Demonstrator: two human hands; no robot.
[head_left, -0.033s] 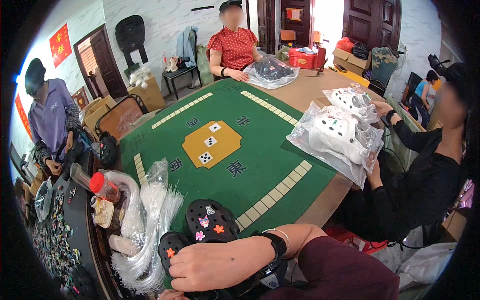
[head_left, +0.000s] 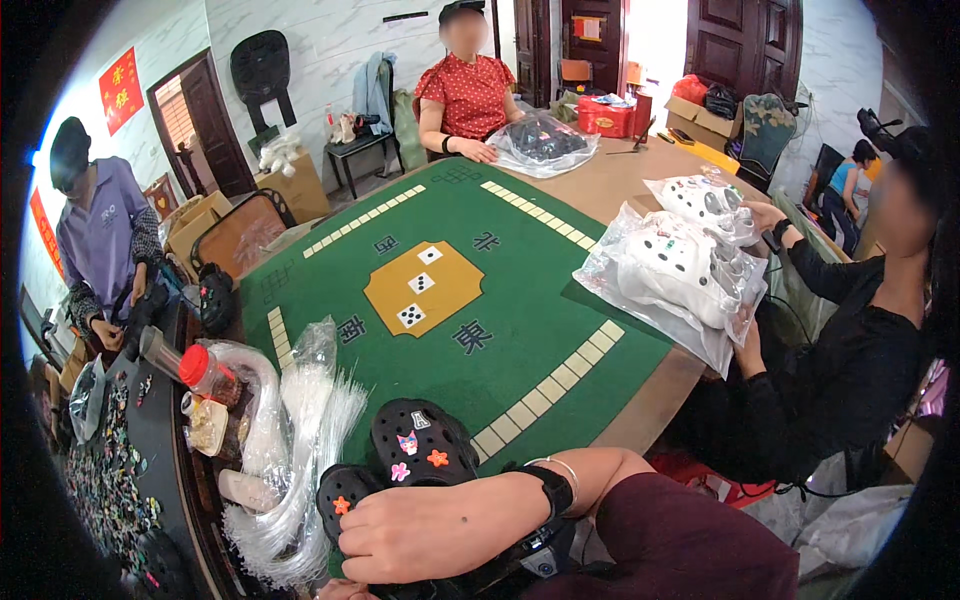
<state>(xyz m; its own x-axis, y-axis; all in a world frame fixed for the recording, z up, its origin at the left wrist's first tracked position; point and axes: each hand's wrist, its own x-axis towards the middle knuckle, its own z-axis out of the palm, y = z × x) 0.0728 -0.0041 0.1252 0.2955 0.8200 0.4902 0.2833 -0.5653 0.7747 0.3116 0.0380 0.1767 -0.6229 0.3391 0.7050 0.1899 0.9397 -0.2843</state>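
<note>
A pair of black clogs lies at the table's near edge, dotted with small charms: a letter, a cartoon face, a pink flower and orange stars. The larger-looking black clog (head_left: 420, 440) shows beyond my right forearm; the other black clog (head_left: 338, 492) is partly covered by my right hand (head_left: 410, 535). Its fingers are curled closed and their tips hidden, so what they pinch cannot be made out. At the bottom edge, just below those fingertips, a sliver of my left hand (head_left: 343, 590) shows; most of it is out of view.
Clear plastic ties (head_left: 300, 430) lie left of the clogs, beside a red-lidded jar (head_left: 205, 370). Many small charms (head_left: 105, 480) cover the dark side table. At right, a co-worker's hands hold bagged white clogs (head_left: 670, 265). Across the green mat (head_left: 520, 330), another person touches bagged dark clogs (head_left: 545, 140).
</note>
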